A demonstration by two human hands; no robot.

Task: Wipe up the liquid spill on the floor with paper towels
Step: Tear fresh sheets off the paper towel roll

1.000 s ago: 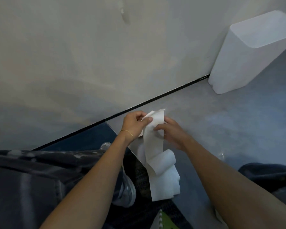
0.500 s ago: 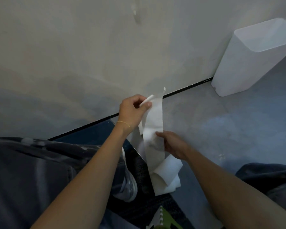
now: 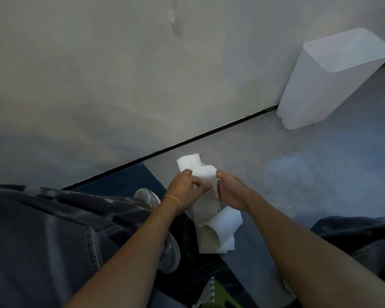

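Head view, one paper towel strip (image 3: 206,196), long axis running away from the person, loose end curled below; left hand (image 3: 185,190) and right hand (image 3: 231,192), two hands pinching its upper part; one white bin (image 3: 316,90) by the wall

Both forearms are bare, no sleeves in view. The left wrist carries a thin gold bracelet (image 3: 173,198), a fine chain or bangle. The left leg at 8 o'clock wears dark grey washed trousers (image 3: 45,236) with pale faded patches and a stitched seam. A worn grey sneaker (image 3: 169,252) shows beside them. Dark trouser fabric also appears at 4 o'clock.
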